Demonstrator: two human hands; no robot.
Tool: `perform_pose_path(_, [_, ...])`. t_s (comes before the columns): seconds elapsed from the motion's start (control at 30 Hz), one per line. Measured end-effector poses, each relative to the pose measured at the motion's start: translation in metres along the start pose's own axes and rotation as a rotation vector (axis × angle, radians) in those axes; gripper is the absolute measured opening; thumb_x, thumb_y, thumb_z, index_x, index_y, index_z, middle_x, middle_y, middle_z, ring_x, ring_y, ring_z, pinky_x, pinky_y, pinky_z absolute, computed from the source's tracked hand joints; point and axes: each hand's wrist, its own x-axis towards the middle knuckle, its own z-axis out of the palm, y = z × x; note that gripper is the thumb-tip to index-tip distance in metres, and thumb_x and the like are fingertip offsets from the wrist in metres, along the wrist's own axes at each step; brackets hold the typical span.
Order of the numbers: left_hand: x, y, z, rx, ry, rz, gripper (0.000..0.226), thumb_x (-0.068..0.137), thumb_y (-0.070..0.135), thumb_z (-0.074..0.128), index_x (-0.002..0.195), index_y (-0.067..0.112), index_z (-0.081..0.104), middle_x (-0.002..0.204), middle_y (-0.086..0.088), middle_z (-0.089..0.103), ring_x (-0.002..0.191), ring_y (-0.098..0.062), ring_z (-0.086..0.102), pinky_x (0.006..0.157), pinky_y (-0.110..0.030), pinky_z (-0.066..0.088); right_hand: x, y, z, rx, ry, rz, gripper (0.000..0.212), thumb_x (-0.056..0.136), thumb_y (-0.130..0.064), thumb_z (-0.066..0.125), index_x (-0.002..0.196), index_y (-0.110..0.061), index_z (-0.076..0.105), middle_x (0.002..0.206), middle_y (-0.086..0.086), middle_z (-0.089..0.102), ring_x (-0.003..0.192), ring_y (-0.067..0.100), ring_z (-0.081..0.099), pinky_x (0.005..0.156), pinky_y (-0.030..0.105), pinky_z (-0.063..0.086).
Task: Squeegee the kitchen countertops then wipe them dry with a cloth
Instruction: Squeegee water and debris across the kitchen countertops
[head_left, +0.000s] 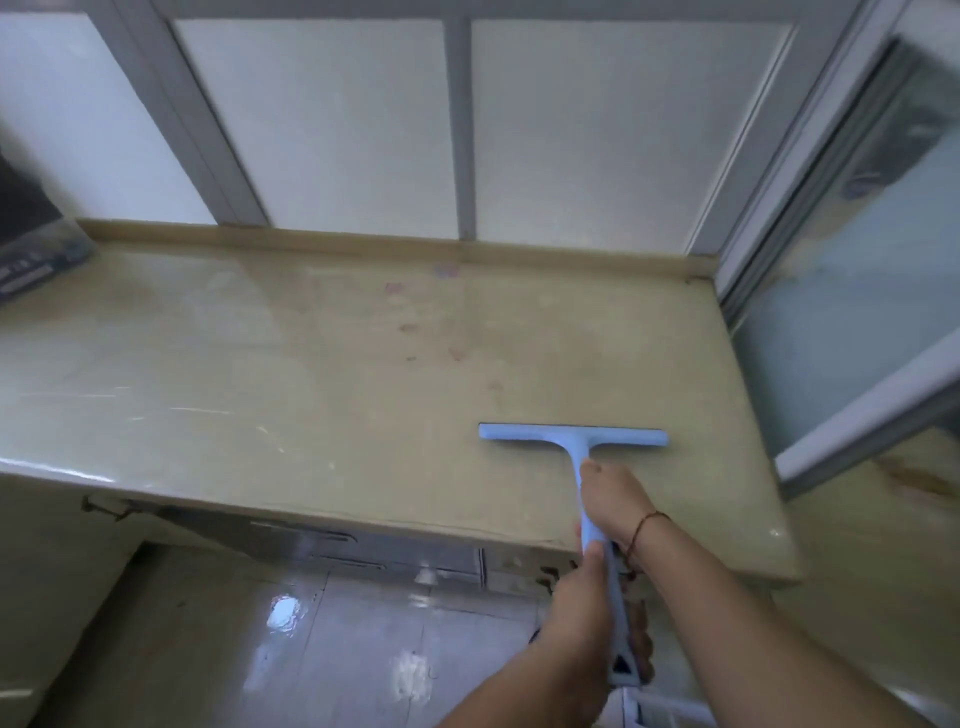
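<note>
A light blue squeegee (574, 439) lies with its wide blade flat on the beige countertop (311, 364), near the front right part. Its long handle runs back toward me over the counter's front edge. My right hand (615, 499) grips the handle's upper part, a thin cord bracelet on the wrist. My left hand (587, 608) grips the lower part of the handle, near its end. Faint reddish stains mark the counter around the middle and back. No cloth is in view.
A dark box-like object (31, 234) sits at the counter's far left. Frosted panels in grey frames (462, 130) rise behind the low backsplash. A sliding glass frame (831, 260) borders the right end. Below the front edge are cabinet fronts and a glossy tiled floor (337, 649).
</note>
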Motion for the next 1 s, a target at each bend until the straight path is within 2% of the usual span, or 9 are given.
perform_pose_path(0.07, [0.007,0.018,0.009,-0.014,-0.054,0.007,0.052,0.101,0.05,0.03,0.082,0.006,0.05,0.051,-0.006,0.038,0.037,-0.016,0.035,0.038,-0.016,0.029,0.01,-0.01,-0.012,0.109,0.017,-0.006,0.037,0.097,-0.024,0.037,0.081,0.003,0.057,0.071,0.024,0.06,0.065,0.038,0.064,0.069,0.05,0.055])
perform_pose_path(0.17, [0.034,0.055,0.029,-0.005,-0.093,0.059,0.038,0.103,0.042,0.028,0.099,0.011,0.051,0.058,-0.005,0.035,0.042,-0.015,0.032,0.042,-0.02,0.031,0.045,-0.039,-0.036,0.236,-0.006,0.048,0.031,0.097,-0.017,0.037,0.074,-0.002,0.049,0.056,0.018,0.054,0.034,0.026,0.053,0.045,0.031,0.047])
perform_pose_path(0.23, [0.057,0.08,0.044,0.006,-0.118,0.105,0.031,0.104,0.037,0.029,0.101,0.014,0.049,0.062,-0.003,0.036,0.045,-0.014,0.034,0.044,-0.022,0.034,0.076,-0.064,-0.055,0.175,-0.009,0.011,0.028,0.097,-0.014,0.036,0.076,-0.004,0.05,0.059,0.016,0.056,0.034,0.023,0.054,0.044,0.024,0.045])
perform_pose_path(0.4, [0.127,0.154,0.083,0.052,-0.115,0.11,0.028,0.102,0.031,0.043,0.102,0.005,0.053,0.076,-0.009,0.053,0.057,-0.016,0.051,0.051,-0.026,0.051,0.161,-0.106,-0.097,0.172,0.029,-0.071,0.025,0.097,-0.014,0.037,0.078,-0.007,0.052,0.061,0.013,0.057,0.035,0.021,0.056,0.043,0.022,0.046])
perform_pose_path(0.57, [0.178,0.196,0.107,0.137,-0.119,-0.001,0.024,0.101,0.027,0.047,0.087,0.008,0.054,0.082,-0.008,0.059,0.069,-0.018,0.059,0.054,-0.025,0.053,0.226,-0.118,-0.113,0.125,0.073,-0.039,0.031,0.098,-0.028,0.042,0.077,-0.009,0.056,0.065,0.011,0.061,0.047,0.025,0.06,0.044,0.026,0.049])
perform_pose_path(0.77, [0.205,0.205,0.104,0.195,-0.081,-0.04,0.024,0.099,0.025,0.052,0.084,0.006,0.052,0.078,-0.011,0.058,0.066,-0.021,0.058,0.052,-0.031,0.053,0.246,-0.129,-0.106,0.012,0.014,-0.027,0.039,0.101,-0.034,0.038,0.079,-0.008,0.057,0.068,0.012,0.06,0.055,0.028,0.059,0.061,0.036,0.051])
perform_pose_path(0.83, [0.205,0.203,0.103,0.185,-0.101,-0.053,0.024,0.1,0.025,0.05,0.084,0.007,0.051,0.078,-0.011,0.058,0.067,-0.021,0.058,0.059,-0.034,0.053,0.247,-0.127,-0.104,-0.075,0.038,-0.071,0.035,0.102,-0.028,0.035,0.092,-0.005,0.06,0.088,0.019,0.065,0.075,0.034,0.065,0.067,0.039,0.055])
perform_pose_path(0.9, [0.2,0.201,0.101,0.194,-0.107,-0.052,0.024,0.1,0.025,0.049,0.084,0.008,0.051,0.077,-0.011,0.058,0.067,-0.022,0.059,0.06,-0.034,0.053,0.241,-0.126,-0.1,-0.059,0.074,-0.077,0.034,0.102,-0.018,0.031,0.104,-0.004,0.061,0.122,0.027,0.058,0.111,0.039,0.058,0.091,0.045,0.051])
perform_pose_path(1.0, [0.183,0.184,0.094,0.215,-0.125,-0.082,0.023,0.1,0.026,0.05,0.084,0.01,0.051,0.077,-0.01,0.058,0.066,-0.02,0.059,0.054,-0.031,0.053,0.224,-0.113,-0.092,-0.122,0.089,-0.05,0.038,0.102,-0.011,0.028,0.128,0.009,0.049,0.133,0.032,0.048,0.123,0.042,0.049,0.103,0.045,0.042])
